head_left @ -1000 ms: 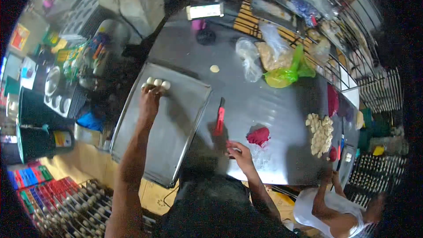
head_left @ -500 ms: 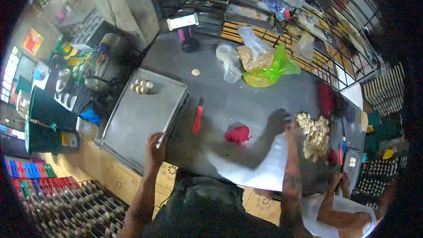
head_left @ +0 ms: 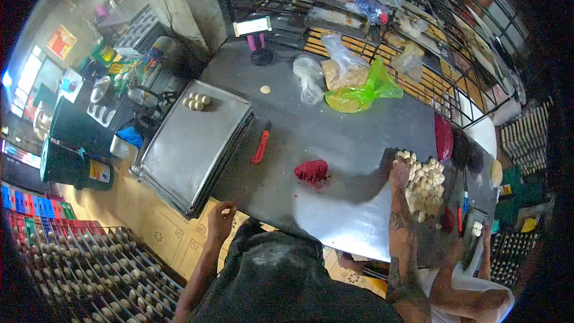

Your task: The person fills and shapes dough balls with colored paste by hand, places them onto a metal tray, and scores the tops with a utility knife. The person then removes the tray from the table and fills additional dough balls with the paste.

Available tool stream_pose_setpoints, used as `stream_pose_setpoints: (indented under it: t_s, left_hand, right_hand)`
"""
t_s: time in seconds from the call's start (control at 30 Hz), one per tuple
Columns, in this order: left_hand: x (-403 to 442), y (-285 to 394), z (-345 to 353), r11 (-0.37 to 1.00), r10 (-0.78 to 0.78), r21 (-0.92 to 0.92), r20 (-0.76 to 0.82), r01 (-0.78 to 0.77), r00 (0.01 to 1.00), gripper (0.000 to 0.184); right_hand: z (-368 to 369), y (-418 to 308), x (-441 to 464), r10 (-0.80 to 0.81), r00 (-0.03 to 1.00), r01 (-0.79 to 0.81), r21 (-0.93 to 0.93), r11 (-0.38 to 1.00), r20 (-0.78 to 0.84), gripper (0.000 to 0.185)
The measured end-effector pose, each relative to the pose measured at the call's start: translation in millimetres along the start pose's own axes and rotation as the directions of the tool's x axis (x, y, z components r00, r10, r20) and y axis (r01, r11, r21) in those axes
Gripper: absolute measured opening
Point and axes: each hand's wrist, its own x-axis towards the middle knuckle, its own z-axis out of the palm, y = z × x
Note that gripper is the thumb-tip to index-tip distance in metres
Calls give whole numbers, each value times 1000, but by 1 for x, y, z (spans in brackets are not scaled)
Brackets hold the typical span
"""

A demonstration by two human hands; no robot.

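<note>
My left hand hangs off the table's front edge, close to the near corner of the stacked metal trays. Its fingers curl toward the thumb, and nothing shows in them. On the top tray sit several round dough balls, grouped at the far end. My right hand is at the left side of a pile of pale dough pieces; its fingertips are blurred against the pile and its shadow. A crumbly red mound lies mid-table, left of that hand. Farther left rests a red-handled tool.
Plastic bags, one green, stand at the table's back, beside a phone on a stand. A co-worker's arm reaches in at right near a small tray. Racks of dough balls stand at lower left.
My left hand has left the tray's edge and moved down toward me. My right hand has come down onto the pile's left side. The co-worker's arms have shifted, and the view has tilted slightly.
</note>
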Motion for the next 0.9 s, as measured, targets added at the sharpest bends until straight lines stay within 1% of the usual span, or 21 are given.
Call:
stream_pose_setpoints:
  t_s: [0.07, 0.13, 0.17, 0.23, 0.27, 0.3, 0.33, 0.37, 0.4, 0.47, 0.5, 0.53, 0.6, 0.63, 0.67, 0.7, 0.73, 0.77, 0.83, 0.87, 0.9]
  left_hand:
    - [13, 1, 6, 999, -28, -17, 46, 29, 999, 17]
    - [28, 1, 18, 992, 66, -114, 154, -49, 986, 20]
    - [35, 0, 28, 992, 65, -115, 168, -45, 984, 20]
    - [52, 11, 56, 940, 102, -340, 291, 4, 951, 21]
    - [59, 20, 70, 911, 120, -410, 336, 30, 934, 21]
    - [62, 38, 85, 948, 120, -317, 413, 19, 903, 23]
    - [68, 46, 88, 976, 112, -216, 499, -2, 859, 25]
    - [80, 39, 85, 980, 109, -198, 547, 1, 830, 25]
    - [96, 24, 89, 976, 183, -210, 624, -63, 759, 27]
    - [111, -7, 98, 948, 315, -277, 749, -155, 583, 30]
    - [116, -4, 85, 954, 297, -265, 761, -141, 577, 25]
    - [126, -2, 67, 958, 281, -254, 765, -129, 579, 21]
    - [138, -52, 55, 923, 315, -377, 615, -81, 723, 21]
    - [145, -49, 47, 924, 311, -376, 627, -73, 714, 21]
    - [152, -37, 36, 959, 240, -276, 679, -61, 694, 21]
    - [156, -23, 26, 983, 165, -173, 720, -55, 674, 23]
    - [159, -16, 20, 996, 87, -67, 745, -55, 661, 24]
    - [161, -19, 20, 996, 91, -66, 730, -62, 678, 24]
    - [164, -37, 25, 931, 202, -345, 757, 118, 621, 23]
    - [165, -38, 26, 854, 276, -479, 748, 203, 604, 23]
    - [161, -32, 24, 849, 286, -498, 714, 177, 639, 23]
  right_hand:
    - [13, 11, 8, -25, 999, 27, 121, 992, -23, 31]
    - [31, 20, 15, -75, 995, 94, 441, 893, -62, 27]
    - [27, 8, 14, -86, 994, 112, 644, 757, -71, 25]
    - [17, -46, -15, -49, 996, -37, 859, 511, 73, 28]
    - [-26, -98, -40, -49, 983, -143, 912, 383, 174, 35]
    - [-65, -157, -70, -55, 960, -253, 936, 244, 274, 43]
    - [-66, -199, -95, -126, 898, -414, 906, 87, 422, 45]
    - [-86, -250, -127, -147, 895, -432, 900, -49, 422, 46]
    - [-92, -287, -153, -183, 874, -452, 891, 37, 450, 42]
    - [-96, -341, -190, -278, 860, -416, 904, 103, 428, 37]
    - [-99, -339, -192, -233, 866, -427, 896, 117, 443, 37]
    - [-100, -338, -186, -162, 889, -382, 889, 255, 428, 35]
    - [-100, -340, -178, -53, 921, -307, 805, 508, 385, 33]
    - [-70, -323, -174, 55, 952, -290, 834, 470, 300, 31]
    - [-42, -299, -169, 161, 964, -260, 861, 436, 210, 28]
    - [-50, -287, -156, 171, 969, -243, 784, 571, 176, 28]
    - [-60, -279, -143, 167, 976, -217, 691, 689, 140, 28]
    - [-65, -272, -134, 150, 980, -200, 705, 681, 134, 28]
    - [-63, -264, -107, -99, 995, 78, 576, 814, 5, 31]
    - [-55, -259, -95, -140, 990, 123, 597, 793, -19, 31]
    - [-42, -251, -91, -192, 981, 133, 633, 762, 26, 32]
